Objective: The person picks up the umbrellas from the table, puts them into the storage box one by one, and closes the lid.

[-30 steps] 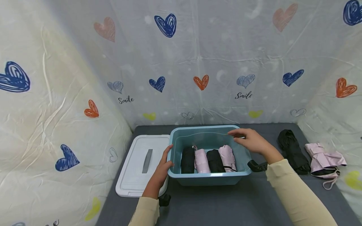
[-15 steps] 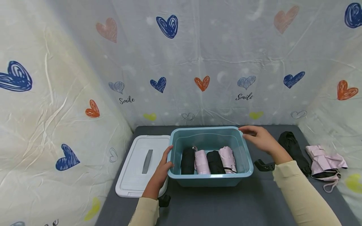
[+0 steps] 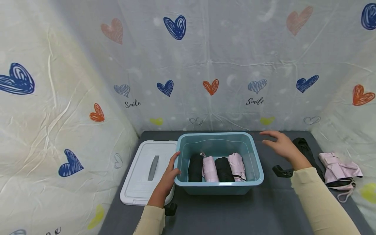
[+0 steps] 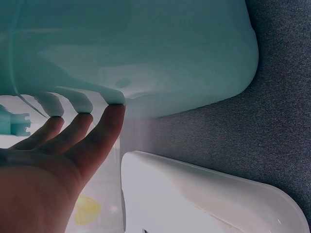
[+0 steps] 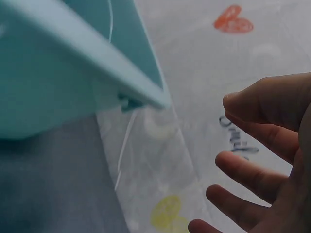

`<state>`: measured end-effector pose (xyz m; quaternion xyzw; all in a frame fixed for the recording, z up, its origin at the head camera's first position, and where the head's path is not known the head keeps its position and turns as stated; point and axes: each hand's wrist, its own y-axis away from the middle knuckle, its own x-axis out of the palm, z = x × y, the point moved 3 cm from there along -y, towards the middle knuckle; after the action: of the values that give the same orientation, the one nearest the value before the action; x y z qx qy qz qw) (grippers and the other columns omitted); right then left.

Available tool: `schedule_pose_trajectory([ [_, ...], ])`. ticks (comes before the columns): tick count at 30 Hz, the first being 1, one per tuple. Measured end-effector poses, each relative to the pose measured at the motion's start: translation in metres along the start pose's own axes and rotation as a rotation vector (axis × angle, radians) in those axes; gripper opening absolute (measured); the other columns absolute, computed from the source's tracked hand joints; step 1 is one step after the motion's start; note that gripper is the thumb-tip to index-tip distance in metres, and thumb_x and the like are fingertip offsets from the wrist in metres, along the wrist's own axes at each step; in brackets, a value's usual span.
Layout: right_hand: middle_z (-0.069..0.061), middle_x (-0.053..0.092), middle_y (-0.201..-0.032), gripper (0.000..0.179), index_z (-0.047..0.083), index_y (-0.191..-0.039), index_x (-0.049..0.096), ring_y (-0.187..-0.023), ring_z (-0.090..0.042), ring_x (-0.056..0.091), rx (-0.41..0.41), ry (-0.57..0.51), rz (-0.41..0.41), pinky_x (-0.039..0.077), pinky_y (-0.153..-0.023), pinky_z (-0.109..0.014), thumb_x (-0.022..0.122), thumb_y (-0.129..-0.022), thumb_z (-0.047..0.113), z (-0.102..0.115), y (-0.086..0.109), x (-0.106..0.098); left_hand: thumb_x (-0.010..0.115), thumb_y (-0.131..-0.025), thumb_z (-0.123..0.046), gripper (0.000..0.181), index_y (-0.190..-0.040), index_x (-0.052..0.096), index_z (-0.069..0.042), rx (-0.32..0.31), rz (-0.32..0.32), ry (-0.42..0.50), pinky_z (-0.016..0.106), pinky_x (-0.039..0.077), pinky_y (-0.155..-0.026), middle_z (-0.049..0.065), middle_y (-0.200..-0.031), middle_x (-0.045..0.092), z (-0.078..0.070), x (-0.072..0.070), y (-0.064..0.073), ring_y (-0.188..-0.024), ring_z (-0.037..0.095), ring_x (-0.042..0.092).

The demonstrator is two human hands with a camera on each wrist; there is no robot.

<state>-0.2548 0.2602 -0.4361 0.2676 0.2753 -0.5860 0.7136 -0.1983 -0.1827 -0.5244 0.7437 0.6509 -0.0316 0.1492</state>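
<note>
While the left hand [image 3: 166, 178] lays outstretched fingers against the bin [image 3: 218, 184], four rolls [image 3: 210, 169] inside to their right, the right hand [image 3: 282, 147] hangs clear of its opposite end, fingers parted, holding nothing.

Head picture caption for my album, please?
Black fabric rolls and pink fabric rolls alternate in a blue rectangular plastic tub beside a white rectangular lid.

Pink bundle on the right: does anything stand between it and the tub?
Yes: the black bundle lies left of the pink bundle, and the right hand hangs between the black one and the tub.
</note>
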Motion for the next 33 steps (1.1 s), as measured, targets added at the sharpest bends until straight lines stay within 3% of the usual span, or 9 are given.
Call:
schedule_pose_trajectory([
  [8,-0.026,0.026,-0.155,0.053,0.008,-0.143,0.045,-0.138,-0.05,0.025,0.064,0.048,-0.004,0.027,-0.102,-0.067,0.052,-0.097,0.035,-0.024,0.0,-0.005,0.042,-0.081,-0.013,0.076,-0.146,0.024,-0.048,-0.01,-0.009,-0.012,0.061,0.034,-0.1,0.008,-0.162,0.009,0.0,0.0,0.003,-0.137,0.043,0.026],
  [20,-0.029,0.021,-0.155,0.065,0.007,-0.148,0.037,-0.138,-0.053,0.021,0.169,0.019,-0.001,0.027,-0.1,-0.068,0.052,-0.096,0.043,-0.062,0.0,-0.005,0.043,-0.082,-0.012,0.076,-0.147,0.023,-0.046,-0.016,-0.003,0.009,0.06,0.035,-0.099,0.007,-0.162,0.008,-0.001,0.001,0.002,-0.139,0.041,0.024],
  [33,-0.035,0.012,-0.154,0.071,0.003,-0.15,0.03,-0.134,-0.059,0.016,0.204,0.049,-0.027,0.027,-0.097,-0.07,0.05,-0.096,0.044,-0.094,0.007,-0.012,0.042,-0.082,-0.01,0.077,-0.149,0.023,-0.044,-0.022,-0.001,0.006,0.056,0.038,-0.097,0.008,-0.162,0.008,0.002,0.0,-0.001,-0.137,0.041,0.026],
])
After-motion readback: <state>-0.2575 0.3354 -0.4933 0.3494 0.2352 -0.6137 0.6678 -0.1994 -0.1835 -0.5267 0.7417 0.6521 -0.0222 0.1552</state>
